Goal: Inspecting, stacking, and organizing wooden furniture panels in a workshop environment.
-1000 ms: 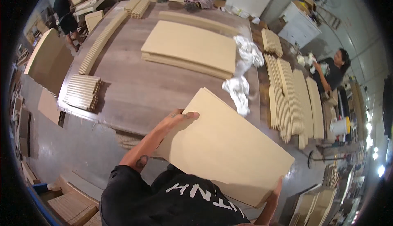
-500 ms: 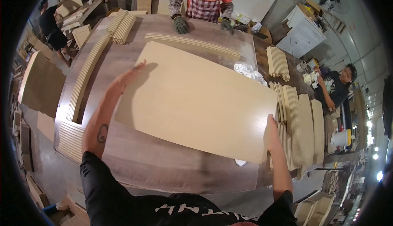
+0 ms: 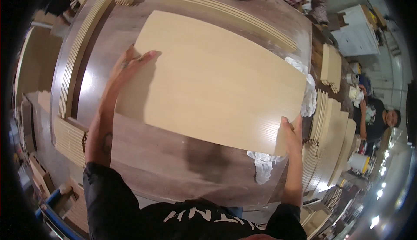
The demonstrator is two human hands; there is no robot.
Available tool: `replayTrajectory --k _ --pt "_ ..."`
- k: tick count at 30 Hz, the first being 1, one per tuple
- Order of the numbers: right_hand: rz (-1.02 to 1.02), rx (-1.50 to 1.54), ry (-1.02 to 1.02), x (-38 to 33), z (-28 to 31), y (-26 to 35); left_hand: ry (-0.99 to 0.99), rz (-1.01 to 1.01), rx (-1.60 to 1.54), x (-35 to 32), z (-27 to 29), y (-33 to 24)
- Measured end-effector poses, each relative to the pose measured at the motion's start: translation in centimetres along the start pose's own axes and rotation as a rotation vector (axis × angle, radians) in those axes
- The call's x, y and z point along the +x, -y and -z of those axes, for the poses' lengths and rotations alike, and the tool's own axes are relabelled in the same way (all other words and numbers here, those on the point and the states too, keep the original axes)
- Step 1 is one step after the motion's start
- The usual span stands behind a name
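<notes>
Your left hand [image 3: 130, 64] lies flat, fingers spread, on the near-left corner of the large pale board [image 3: 217, 75], and your right hand [image 3: 292, 131] has its grip closed over the board's near-right corner. That board covers the middle of the dark table [image 3: 165, 162], with a bare strip of tabletop between its near edge and you, and more bare room along the left. Its far edge runs close to a row of thin strips [image 3: 230, 16]; whether it touches them is hard to tell. At its right edge, stacked panels [image 3: 330, 127] crowd close. White rags [image 3: 265, 164] peek from under the right corner and the right edge.

Since half a second ago the board has slid farther across the table, and your left hand has shifted from its left edge to the near-left corner.
</notes>
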State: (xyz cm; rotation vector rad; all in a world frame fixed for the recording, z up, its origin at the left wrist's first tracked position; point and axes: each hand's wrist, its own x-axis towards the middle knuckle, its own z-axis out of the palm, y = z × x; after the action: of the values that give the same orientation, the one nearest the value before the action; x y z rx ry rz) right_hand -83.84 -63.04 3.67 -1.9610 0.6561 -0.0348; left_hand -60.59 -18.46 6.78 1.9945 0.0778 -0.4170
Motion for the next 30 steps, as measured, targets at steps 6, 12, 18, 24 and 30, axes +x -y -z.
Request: replayTrajectory --k 6,12,18,24,30 --pt "0.055 0.145 0.039 -0.2 -0.2 0.2 -0.090 -0.264 -0.223 2.9 0.6 8.2" --pt "0.055 -0.003 -0.035 -0.4 0.1 -1.3 -0.703 -0.648 0.543 -6.0 -1.4 6.3" --pt "0.075 0.124 -0.178 -9.5 1.6 -11.0 -0.621 -0.628 0.099 -30.0 -4.7 18.2" --pt "-0.138 0.479 0.146 -32.7 1.1 -19.6 -1.058 0.217 -0.172 -57.0 -9.0 39.5" --pt "-0.467 0.482 0.460 -51.0 0.1 -34.4 -0.409 0.504 -0.105 -74.2 -19.1 52.5"
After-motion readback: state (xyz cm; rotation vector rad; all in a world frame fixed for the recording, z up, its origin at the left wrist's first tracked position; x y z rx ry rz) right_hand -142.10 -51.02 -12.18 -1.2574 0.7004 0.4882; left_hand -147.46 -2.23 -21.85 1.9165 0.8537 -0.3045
